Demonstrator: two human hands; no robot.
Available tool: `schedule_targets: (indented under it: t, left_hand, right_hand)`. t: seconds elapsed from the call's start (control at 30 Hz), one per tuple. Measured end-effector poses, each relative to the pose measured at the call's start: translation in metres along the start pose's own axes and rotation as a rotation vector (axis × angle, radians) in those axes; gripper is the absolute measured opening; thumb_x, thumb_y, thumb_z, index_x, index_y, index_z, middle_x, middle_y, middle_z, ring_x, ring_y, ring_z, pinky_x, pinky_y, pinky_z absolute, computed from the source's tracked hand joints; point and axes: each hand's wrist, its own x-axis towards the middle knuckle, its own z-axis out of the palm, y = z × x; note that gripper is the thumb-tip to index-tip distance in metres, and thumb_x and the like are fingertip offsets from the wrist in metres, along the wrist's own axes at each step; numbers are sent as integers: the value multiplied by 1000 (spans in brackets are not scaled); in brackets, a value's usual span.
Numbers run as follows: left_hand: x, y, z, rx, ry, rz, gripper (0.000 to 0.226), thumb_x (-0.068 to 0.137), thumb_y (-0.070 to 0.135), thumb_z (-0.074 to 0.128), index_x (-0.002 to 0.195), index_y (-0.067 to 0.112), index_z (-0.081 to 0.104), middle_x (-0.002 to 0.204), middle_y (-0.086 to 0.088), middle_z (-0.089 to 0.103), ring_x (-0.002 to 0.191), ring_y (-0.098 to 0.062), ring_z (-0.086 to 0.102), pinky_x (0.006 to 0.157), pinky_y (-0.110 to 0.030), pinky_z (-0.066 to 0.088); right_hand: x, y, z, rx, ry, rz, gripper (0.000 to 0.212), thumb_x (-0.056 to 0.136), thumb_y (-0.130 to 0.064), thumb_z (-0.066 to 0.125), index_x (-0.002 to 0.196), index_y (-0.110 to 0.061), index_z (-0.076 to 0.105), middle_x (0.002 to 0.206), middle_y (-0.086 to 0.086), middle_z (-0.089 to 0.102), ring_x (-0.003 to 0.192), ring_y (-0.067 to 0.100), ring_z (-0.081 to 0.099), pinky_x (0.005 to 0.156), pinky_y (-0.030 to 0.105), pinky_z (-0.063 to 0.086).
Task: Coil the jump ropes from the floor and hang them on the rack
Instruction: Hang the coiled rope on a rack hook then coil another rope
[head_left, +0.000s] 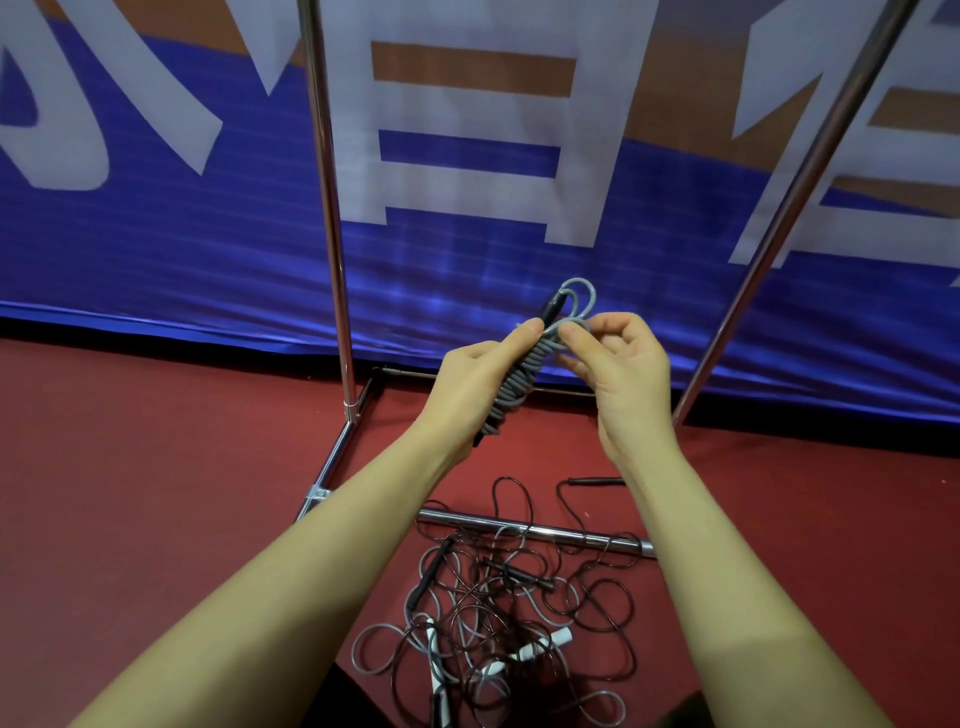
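- Coiled grey jump rope (522, 376) held mid-air between both hands, tilted, upper end leaning away toward the banner; black handle tips show at top and bottom of the bundle.
- Left hand (480, 387) wraps the bundle's middle from the left, fingers curled round it, thumb lying up along the coils.
- Right hand (621, 374) pinches the grey cord near the bundle's top between thumb and forefinger; other fingers loosely curled above. A small loop of grey cord stands up just past the fingertips.
- Cord wound in tight, close turns around the handles; smooth, rubbery look.
- Below the forearms, on the red floor (156, 519): tangle of loose jump ropes (498, 613), thin dark cords and grey cords overlapping in loops, with black handles and white handles mixed in. How many ropes, cannot tell.
- Rack (327, 208): two shiny metal uprights, one left of the hands, one slanting at right; base tubes on the floor. One horizontal chrome tube (535, 531) runs under the tangle's far edge, some loops draped across it.
- A separate black handle (597, 481) lies on the floor beside the right forearm.
- Behind the rack: blue fabric banner (208, 249) with large white characters and brown patches, creased along its bottom hem.
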Motion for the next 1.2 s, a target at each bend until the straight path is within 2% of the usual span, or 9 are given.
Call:
schedule_targets:
  t: [0.13,0.37,0.5,0.6,0.73,0.8,0.9,1.03,1.2]
  left_hand:
    - [0,-3,-1,-7,59,23,47,75,54,70,79,8,61,68,-13,46,49,-19,36,41,-22,26]
    - [4,-8,-5,66,174,36,53,73,63,68,75,10,59,62,-11,48,48,-19,37,41,-25,30]
    - [4,-9,-7,122,107,40,46,78,56,67,61,15,53,56,-5,47,47,-18,38,43,-24,30]
    - [1,-9,-4,88,15,42,45,80,55,66,70,12,56,62,-9,48,56,-20,41,44,-24,29]
    - [-2,-8,-1,69,-52,49,47,81,55,64,85,9,61,69,-12,48,56,-21,41,42,-21,30]
    - [-2,-7,-1,72,-39,50,45,81,54,64,83,10,60,69,-13,48,58,-22,41,42,-22,30]
    - [-3,-6,-2,70,-36,50,43,82,53,64,79,10,58,68,-12,51,57,-21,44,41,-21,31]
    - [-5,-8,-3,75,-69,47,42,81,54,63,77,12,60,63,-7,54,53,-21,47,42,-22,33]
    - [-6,-9,-4,51,-120,28,45,76,55,65,81,10,60,66,-9,54,50,-20,49,44,-23,36]
  right_hand:
    - [-3,2,1,-89,47,-40,20,81,-3,70,85,-16,55,81,-3,62,69,1,63,64,19,49]
    - [-3,3,-1,-185,14,-103,17,82,0,69,76,-15,61,71,-4,61,62,1,56,59,16,45]
    - [0,4,-8,-275,-4,-190,19,83,-4,68,79,-22,64,86,-2,63,78,4,58,76,21,47]
    - [3,5,-10,-200,36,-172,21,83,-6,69,78,-26,65,90,-1,63,82,8,58,85,29,47]
    - [2,8,-6,-57,21,-133,19,86,1,63,84,-17,60,79,-6,64,73,6,59,75,28,49]
    - [1,9,-4,-8,24,-108,23,87,2,62,94,-19,56,78,2,64,70,8,60,71,24,47]
    - [4,7,-4,57,29,-34,25,87,2,61,101,-18,56,72,-3,68,68,5,61,68,18,45]
    - [4,5,-5,92,-12,53,9,88,-2,60,87,-10,64,67,-9,68,65,3,58,70,19,43]
    - [5,5,-9,-15,11,-13,13,85,-2,64,78,-12,62,64,-8,63,63,6,54,71,21,44]
